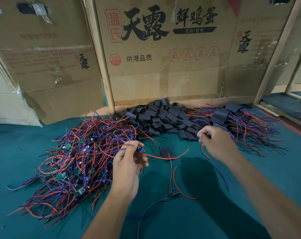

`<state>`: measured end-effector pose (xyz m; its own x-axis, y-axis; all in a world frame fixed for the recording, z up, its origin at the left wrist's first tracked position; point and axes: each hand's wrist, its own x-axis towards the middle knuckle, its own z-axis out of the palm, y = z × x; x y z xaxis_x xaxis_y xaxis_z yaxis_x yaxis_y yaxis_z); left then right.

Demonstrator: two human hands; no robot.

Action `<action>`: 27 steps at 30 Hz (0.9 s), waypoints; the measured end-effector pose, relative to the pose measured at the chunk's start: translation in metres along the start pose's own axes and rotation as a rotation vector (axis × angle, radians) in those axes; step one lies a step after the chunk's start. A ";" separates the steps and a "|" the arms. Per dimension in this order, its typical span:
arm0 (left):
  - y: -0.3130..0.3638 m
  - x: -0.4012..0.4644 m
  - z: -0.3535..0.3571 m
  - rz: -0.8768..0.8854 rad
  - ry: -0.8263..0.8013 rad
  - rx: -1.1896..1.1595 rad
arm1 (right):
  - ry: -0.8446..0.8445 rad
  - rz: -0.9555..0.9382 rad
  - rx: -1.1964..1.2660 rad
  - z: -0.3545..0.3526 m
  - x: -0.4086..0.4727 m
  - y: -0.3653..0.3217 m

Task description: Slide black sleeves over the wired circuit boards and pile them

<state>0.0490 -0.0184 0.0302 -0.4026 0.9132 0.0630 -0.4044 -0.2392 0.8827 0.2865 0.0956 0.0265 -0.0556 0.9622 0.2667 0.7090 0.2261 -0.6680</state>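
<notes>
Left hand (129, 163) pinches an unsleeved circuit board (140, 148); right hand (215, 142) pinches a wire; small sleeved pile (232, 119), large unsleeved heap (77, 161) remaining.

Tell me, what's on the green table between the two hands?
In the head view, a long red wire from the board in the left hand stretches toward the right hand, over one loose black sleeve lying flat on the green table.

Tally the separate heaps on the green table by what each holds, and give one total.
Heap of bare wired circuit boards, left: 1
Heap of empty black sleeves, middle: 1
Heap of sleeved boards, right: 1
Total: 3 heaps on the green table
</notes>
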 end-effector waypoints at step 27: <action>-0.017 0.010 -0.012 -0.044 -0.137 0.137 | -0.163 0.055 -0.455 0.022 0.090 0.022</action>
<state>0.0421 -0.0089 0.0108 -0.2673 0.9605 0.0772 -0.2998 -0.1590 0.9407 0.2818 0.1908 0.0209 -0.0930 0.9903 0.1028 0.9473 0.1198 -0.2970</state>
